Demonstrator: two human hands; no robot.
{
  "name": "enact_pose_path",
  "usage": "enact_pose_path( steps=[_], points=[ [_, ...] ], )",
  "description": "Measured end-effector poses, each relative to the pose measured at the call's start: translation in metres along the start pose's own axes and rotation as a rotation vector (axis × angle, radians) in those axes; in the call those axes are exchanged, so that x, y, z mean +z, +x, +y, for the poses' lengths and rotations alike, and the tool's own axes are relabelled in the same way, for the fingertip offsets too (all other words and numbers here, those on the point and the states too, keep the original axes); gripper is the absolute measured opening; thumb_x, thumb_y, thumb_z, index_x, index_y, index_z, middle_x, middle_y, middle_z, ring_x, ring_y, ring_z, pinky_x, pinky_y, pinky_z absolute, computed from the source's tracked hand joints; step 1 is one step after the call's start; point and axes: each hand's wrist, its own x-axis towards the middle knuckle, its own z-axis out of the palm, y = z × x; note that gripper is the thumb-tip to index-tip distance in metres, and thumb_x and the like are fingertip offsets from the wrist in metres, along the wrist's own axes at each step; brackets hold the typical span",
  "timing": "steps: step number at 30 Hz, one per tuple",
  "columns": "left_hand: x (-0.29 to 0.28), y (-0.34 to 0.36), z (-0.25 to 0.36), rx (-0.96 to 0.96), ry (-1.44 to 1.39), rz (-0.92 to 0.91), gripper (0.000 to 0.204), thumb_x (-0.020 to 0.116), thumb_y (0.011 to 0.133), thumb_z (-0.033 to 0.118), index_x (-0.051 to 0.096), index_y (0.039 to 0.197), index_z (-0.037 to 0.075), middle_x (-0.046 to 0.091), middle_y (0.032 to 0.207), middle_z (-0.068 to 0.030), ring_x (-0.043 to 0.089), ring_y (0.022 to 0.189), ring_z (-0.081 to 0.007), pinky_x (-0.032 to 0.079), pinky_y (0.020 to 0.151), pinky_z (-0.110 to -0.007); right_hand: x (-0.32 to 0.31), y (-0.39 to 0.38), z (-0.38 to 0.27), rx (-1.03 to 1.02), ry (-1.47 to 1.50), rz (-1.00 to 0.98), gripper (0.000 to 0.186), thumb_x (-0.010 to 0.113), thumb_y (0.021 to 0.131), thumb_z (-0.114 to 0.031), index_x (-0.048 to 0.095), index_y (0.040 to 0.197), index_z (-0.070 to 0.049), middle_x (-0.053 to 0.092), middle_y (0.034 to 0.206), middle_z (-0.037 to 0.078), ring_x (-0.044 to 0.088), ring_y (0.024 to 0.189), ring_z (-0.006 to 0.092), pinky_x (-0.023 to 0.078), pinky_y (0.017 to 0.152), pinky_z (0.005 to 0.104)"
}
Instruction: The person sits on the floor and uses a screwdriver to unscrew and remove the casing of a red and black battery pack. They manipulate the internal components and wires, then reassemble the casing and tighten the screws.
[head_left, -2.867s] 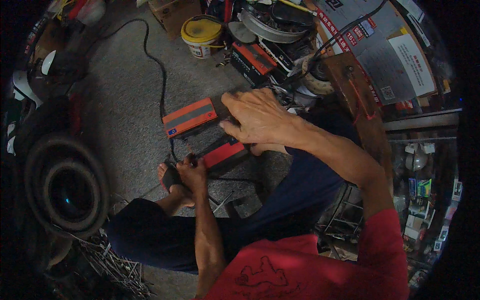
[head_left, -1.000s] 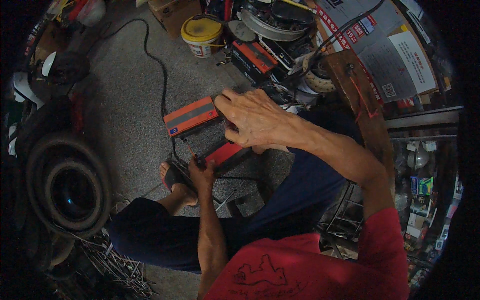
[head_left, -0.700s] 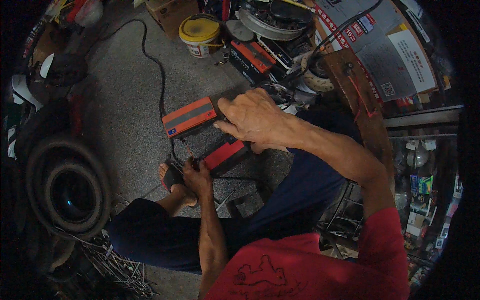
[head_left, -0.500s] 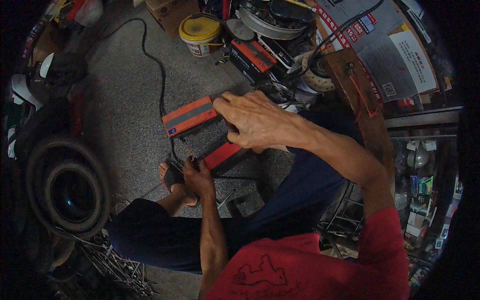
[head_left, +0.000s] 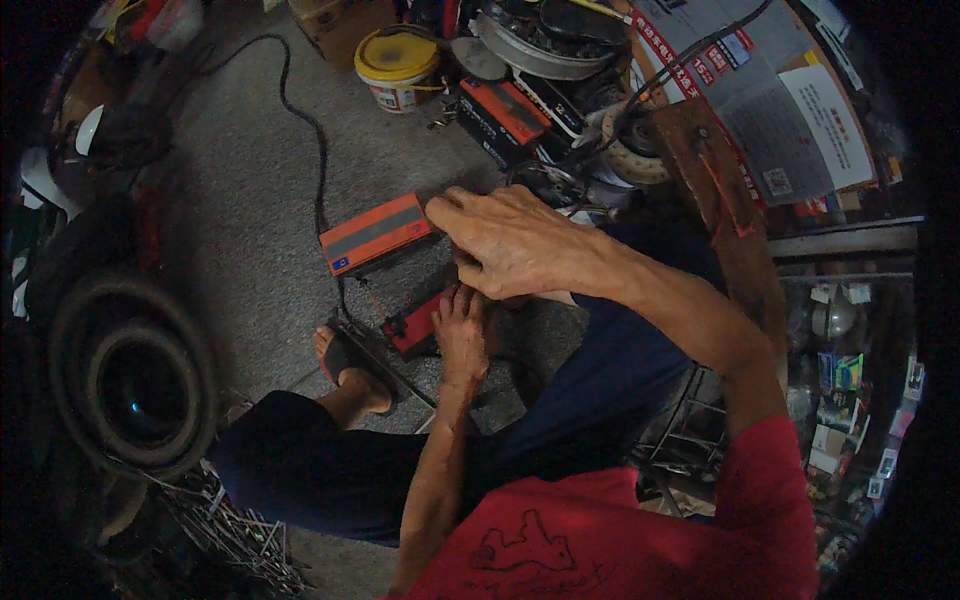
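Note:
An orange-topped battery [head_left: 375,236] with a grey stripe is on the floor in front of me. The bent fingers of my right hand [head_left: 515,240] are at its right end. The back of this hand hides what, if anything, they hold. Nearer to me is a second, red-topped battery [head_left: 412,325], partly covered by my hands. My left hand [head_left: 461,335] lies across its top, fingers stretched out and slightly apart, close below the right hand. A thin wire [head_left: 372,297] runs between the two batteries at their left ends.
A black cable [head_left: 318,150] winds over the floor on the left. Beyond the batteries are a yellow-lidded bucket [head_left: 397,60] and another orange-topped battery [head_left: 505,110]. Tyres [head_left: 135,375] lie at the left, near my sandalled foot [head_left: 352,370]. A wooden plank [head_left: 725,210] leans on the right.
My left hand has left the wire at the red-topped battery's left end and moved right onto its top. My right hand has hardly moved.

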Motion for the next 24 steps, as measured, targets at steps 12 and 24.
enact_pose_path(
  steps=[12,24],
  points=[
    [0.018,-0.006,0.01,-0.077,0.091,-0.078,0.053,0.063,0.077,0.012,0.049,0.127,0.001,0.044,0.134,-0.0234,0.045,0.118,-0.0402,0.04,0.088,-0.051,0.001,-0.001,0.003,0.053,-0.131,0.025,0.041,0.062,0.081,-0.022,0.049,0.11,0.005,0.065,0.082,0.019,0.064,0.082,0.0393,0.047,0.072,0.0512],
    [0.008,-0.003,0.016,-0.109,0.109,-0.166,0.063,0.063,0.074,0.008,0.043,0.133,0.0,0.04,0.14,-0.0226,0.042,0.122,-0.0405,0.039,0.089,-0.051,0.002,-0.003,-0.004,0.079,-0.169,0.084,0.043,0.062,0.081,-0.02,0.045,0.112,0.005,0.064,0.083,0.018,0.064,0.082,0.0387,0.049,0.07,0.0489]
  ],
)
